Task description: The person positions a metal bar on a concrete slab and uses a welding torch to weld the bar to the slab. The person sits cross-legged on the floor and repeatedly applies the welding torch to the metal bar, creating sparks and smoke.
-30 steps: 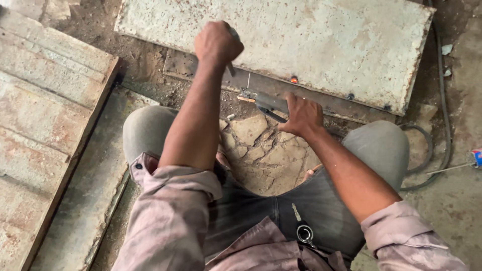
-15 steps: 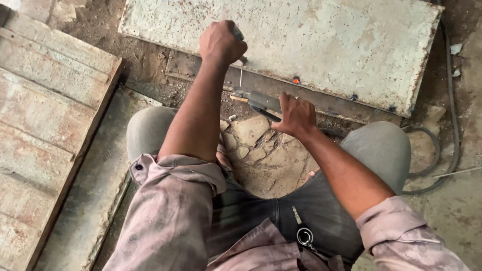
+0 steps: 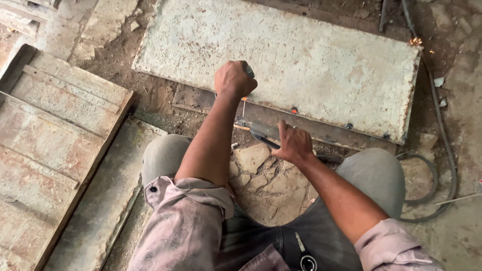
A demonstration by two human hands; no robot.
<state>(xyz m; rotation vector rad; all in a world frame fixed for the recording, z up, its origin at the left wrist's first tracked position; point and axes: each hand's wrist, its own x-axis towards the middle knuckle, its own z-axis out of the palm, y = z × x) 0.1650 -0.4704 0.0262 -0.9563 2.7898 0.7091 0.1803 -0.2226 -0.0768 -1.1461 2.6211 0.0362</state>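
While crouched | left hand [image 3: 235,79] fisted on welding rod holder [image 3: 248,71] | right hand [image 3: 293,143] flat on metal strip [image 3: 271,131] | two tacks glowed, seam mostly unwelded

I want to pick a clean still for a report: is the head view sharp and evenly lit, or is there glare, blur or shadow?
Head view: soft, even daylight, no hard shadows; left hand and right hand are sharp, without motion blur; the pale slab is bright but not blown out; a small orange spark glows at its far corner; edges show slight wide-angle bending.
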